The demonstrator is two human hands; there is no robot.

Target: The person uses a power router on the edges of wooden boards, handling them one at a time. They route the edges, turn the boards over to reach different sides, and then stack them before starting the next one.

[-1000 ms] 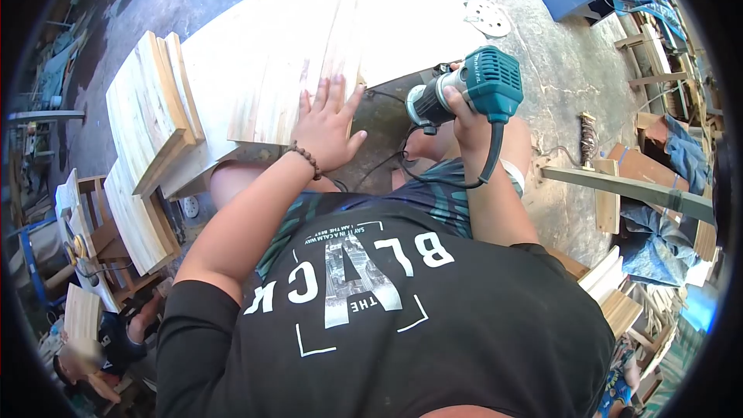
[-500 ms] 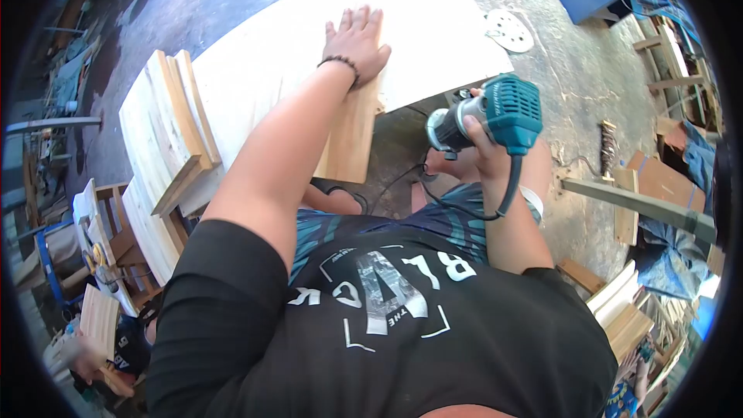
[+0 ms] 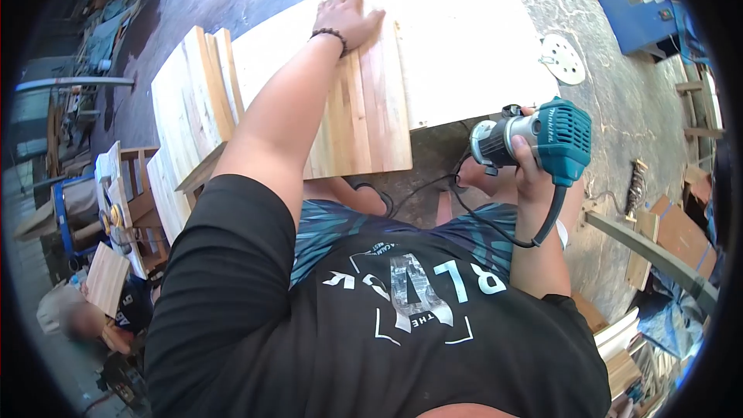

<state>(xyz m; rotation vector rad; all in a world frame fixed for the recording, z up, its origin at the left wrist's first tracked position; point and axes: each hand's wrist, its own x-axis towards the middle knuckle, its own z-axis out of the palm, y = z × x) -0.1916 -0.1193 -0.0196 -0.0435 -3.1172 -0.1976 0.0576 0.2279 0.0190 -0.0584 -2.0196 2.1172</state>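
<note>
My left hand (image 3: pixel 348 19), with a dark bead bracelet at its wrist, lies palm down with fingers spread at the far part of a pale wooden board (image 3: pixel 375 124). The board rests on a white work surface (image 3: pixel 472 39), its near end reaching past the edge toward my lap. In my right hand (image 3: pixel 529 166) is a teal and silver trim router (image 3: pixel 563 139), held on its side in the air right of the board. Its base points left, and a black cord hangs from its rear end. My fingers behind its body are partly hidden.
Stacked wooden panels (image 3: pixel 190 101) stand left of my forearm. A round perforated disc (image 3: pixel 563 59) lies by the surface's right corner. A blue box (image 3: pixel 635 4) is at upper right, a metal bar (image 3: pixel 650 251) at right. Another person (image 3: pixel 77 317) is at lower left.
The view has shifted, moving the scene rightward and down. My left hand has moved forward and left relative to the work surface, and more of the board shows. The router stays in my right hand.
</note>
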